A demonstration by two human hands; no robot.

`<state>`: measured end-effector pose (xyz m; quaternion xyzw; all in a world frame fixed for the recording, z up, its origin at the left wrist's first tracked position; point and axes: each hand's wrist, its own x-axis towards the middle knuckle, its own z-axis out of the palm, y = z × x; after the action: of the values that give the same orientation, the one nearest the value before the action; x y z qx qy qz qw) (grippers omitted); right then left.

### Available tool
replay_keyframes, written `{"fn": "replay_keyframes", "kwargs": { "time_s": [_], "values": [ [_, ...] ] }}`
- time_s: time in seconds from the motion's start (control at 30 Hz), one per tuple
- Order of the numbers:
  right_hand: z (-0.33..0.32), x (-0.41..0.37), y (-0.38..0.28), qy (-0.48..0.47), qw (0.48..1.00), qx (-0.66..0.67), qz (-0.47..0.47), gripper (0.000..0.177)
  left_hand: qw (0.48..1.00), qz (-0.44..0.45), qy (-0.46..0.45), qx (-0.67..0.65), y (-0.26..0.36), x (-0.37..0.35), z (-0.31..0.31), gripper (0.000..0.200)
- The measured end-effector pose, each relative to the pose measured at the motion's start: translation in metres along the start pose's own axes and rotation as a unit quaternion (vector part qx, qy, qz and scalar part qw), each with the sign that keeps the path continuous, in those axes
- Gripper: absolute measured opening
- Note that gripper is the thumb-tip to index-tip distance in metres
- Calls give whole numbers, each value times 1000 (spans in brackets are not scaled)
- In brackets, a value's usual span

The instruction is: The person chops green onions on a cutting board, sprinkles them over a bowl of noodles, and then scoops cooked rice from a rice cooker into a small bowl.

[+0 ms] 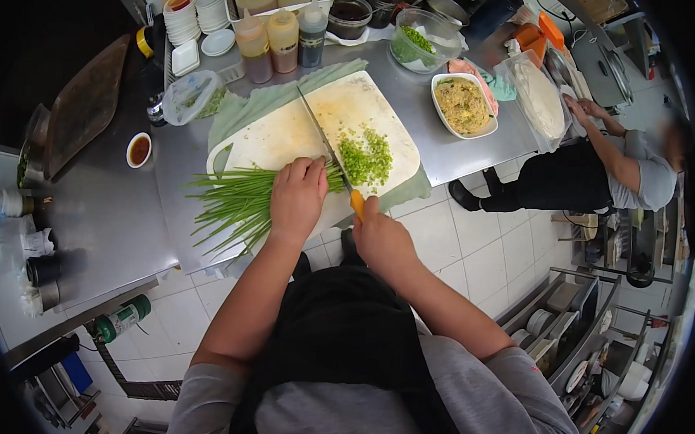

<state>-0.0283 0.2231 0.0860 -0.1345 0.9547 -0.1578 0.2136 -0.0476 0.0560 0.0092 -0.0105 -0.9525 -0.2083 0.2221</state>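
My left hand (pixel 298 197) presses down on a bunch of long green chives (pixel 234 202) lying across a white cutting board (pixel 293 130). My right hand (pixel 379 235) grips the orange handle of a long knife (pixel 322 137), whose blade lies across the board right next to my left fingers. A pile of chopped green pieces (pixel 366 158) sits on the board to the right of the blade. The board rests on a green cloth (pixel 268 96).
Sauce squeeze bottles (pixel 282 40), a bowl of chopped greens (pixel 417 43), a white dish of yellow food (pixel 463 105) and a small sauce cup (pixel 138 150) stand on the steel counter (pixel 107 220). Another person (pixel 601 167) works at the right. Stacked white bowls (pixel 181 19) sit at the back.
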Motion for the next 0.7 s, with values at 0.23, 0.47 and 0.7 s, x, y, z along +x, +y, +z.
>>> {"fn": "replay_keyframes", "kwargs": {
  "time_s": [0.23, 0.47, 0.7],
  "values": [
    [-80, -16, -6, -48, 998, -31, -14, 33, 997, -11, 55, -54, -5, 3, -3, 11],
    [-8, -9, -9, -56, 994, -60, 69, 34, 997, 3, 58, -59, -7, 5, -5, 13],
    [-48, -36, -12, -96, 992, -46, 64, 35, 996, -9, 56, -67, -9, 6, -3, 11]
  ]
}}
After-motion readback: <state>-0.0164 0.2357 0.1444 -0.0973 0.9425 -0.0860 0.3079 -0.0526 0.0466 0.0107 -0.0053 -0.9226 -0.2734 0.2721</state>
